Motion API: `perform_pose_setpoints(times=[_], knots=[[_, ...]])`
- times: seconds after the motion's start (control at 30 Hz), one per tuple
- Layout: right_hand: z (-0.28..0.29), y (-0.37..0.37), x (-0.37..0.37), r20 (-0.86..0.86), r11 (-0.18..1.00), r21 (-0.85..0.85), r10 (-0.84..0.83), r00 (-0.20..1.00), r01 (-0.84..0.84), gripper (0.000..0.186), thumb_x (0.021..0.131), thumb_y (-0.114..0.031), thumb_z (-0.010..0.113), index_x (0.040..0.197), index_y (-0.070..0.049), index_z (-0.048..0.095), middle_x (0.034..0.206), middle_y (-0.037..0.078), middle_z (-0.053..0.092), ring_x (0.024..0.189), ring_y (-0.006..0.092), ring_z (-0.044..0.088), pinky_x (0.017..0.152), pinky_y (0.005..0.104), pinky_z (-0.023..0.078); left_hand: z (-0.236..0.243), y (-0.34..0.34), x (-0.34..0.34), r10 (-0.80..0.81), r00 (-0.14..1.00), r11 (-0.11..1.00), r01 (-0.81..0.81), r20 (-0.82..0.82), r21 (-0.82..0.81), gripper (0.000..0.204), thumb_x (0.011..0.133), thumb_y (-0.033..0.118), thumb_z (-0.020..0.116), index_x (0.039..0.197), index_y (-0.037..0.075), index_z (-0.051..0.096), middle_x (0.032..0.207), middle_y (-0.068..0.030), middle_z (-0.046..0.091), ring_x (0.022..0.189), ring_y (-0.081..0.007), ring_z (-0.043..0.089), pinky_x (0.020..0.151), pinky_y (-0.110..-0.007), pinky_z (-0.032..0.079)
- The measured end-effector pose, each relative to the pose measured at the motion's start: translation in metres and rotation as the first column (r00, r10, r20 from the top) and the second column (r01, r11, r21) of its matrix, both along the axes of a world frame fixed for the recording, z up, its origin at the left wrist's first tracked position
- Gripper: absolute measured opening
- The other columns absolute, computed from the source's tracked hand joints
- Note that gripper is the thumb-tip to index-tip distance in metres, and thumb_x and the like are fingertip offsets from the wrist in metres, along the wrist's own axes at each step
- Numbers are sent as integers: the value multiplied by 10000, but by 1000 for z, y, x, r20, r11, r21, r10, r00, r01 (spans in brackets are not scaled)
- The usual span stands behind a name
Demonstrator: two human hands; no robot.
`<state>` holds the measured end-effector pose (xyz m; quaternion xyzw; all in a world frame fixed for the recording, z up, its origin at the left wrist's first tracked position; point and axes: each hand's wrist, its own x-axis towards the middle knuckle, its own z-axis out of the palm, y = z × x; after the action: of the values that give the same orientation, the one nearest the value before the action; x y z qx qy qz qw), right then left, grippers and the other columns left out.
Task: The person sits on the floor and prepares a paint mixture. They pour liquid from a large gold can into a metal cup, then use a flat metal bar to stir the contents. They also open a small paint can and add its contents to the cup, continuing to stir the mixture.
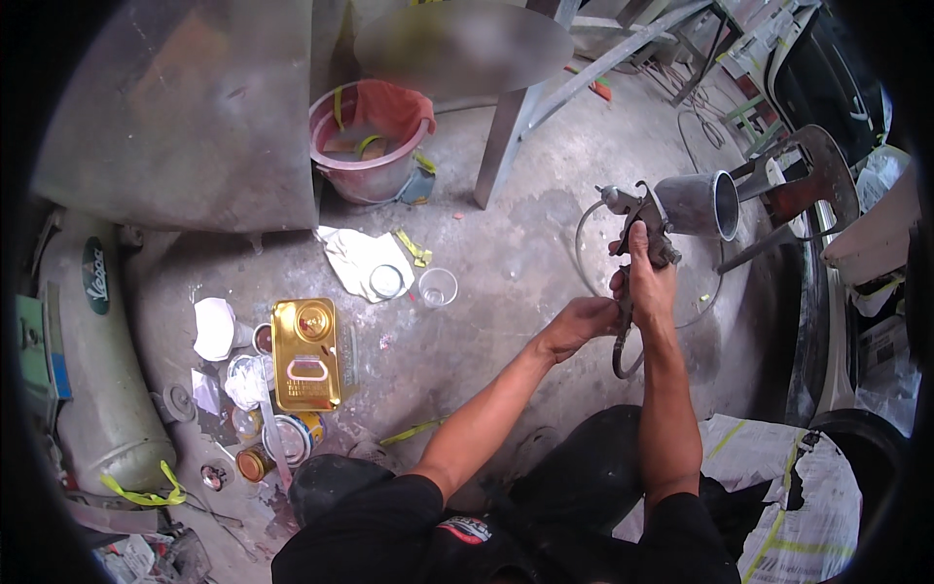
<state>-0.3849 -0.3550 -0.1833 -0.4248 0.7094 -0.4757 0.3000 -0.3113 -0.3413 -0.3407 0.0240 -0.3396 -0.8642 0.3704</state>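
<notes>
My right hand (650,282) is wrapped round the grip of a spray gun (637,209), its thumb up along the back of the gun. The gun is tilted on its side, and its open metal cup (693,202) points to the right. At the lower end of the grip, my left hand (584,326) has its fingers closed against the gun, where a dark air hose (625,362) hangs in a loop. My right hand partly hides those fingertips. A clear plastic cup (438,287) and a white cloth (352,261) with a lid on it lie on the floor to the left.
A gold rectangular can (305,355) stands among several tins and cups at left. Farther off is a reddish bucket (370,161) beside a metal stand leg (501,146). A grey-green cylinder (107,380) lies at the far left. A metal stool (808,185) is at right.
</notes>
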Motion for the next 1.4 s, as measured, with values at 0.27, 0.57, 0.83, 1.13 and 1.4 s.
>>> perform_pose_setpoints(times=[0.27, 0.57, 0.83, 1.13, 1.4], knots=[[-2, -5, -2, 38, 992, 82, -95, 995, 91, 544, 944, -617, 628, 940, -73, 634, 805, 52, 674, 440, 109, 534, 363, 267, 394, -2, -1, -4, 38, 999, 999, -39, -4, -11, 289, 1034, 256, 619, 1149, 5, 705, 1086, -31, 717, 1009, -123, 662, 964, -342, 524], [-4, -5, -4, 51, 994, 89, -75, 996, 70, 500, 946, -571, 657, 948, -72, 629, 788, 46, 657, 433, 114, 539, 354, 270, 398, 3, 2, 0, 48, 997, 999, -46, 66, -24, 270, 1025, 240, 635, 1118, 3, 725, 1044, -38, 728, 987, -130, 674, 960, -339, 533], [-2, 0, -6, -3, 997, 74, 17, 1000, -16, 506, 960, -551, 649, 1034, -50, 639, 849, 53, 666, 479, 116, 572, 388, 266, 423, -4, -4, 1, 13, 994, 995, -2, 109, -103, 291, 1041, 243, 607, 1145, -4, 721, 1053, -45, 736, 1003, -136, 677, 961, -342, 534], [-3, -2, -1, -20, 981, 186, 65, 998, -60, 520, 969, -559, 631, 1018, -41, 639, 838, 46, 648, 500, 119, 579, 398, 271, 431, -15, -13, 8, 44, 978, 979, -2, 202, -203, 265, 1032, 209, 625, 1187, 15, 715, 1052, -39, 736, 983, -124, 663, 937, -335, 530], [-7, 1, 6, -15, 989, 134, 65, 998, -62, 548, 961, -596, 614, 941, -49, 632, 803, 68, 658, 449, 127, 567, 379, 286, 447, 2, -42, 37, 233, 924, 972, -215, 304, -94, 396, 1011, 343, 655, 1237, 20, 693, 1035, -19, 721, 938, -88, 634, 864, -274, 516]])
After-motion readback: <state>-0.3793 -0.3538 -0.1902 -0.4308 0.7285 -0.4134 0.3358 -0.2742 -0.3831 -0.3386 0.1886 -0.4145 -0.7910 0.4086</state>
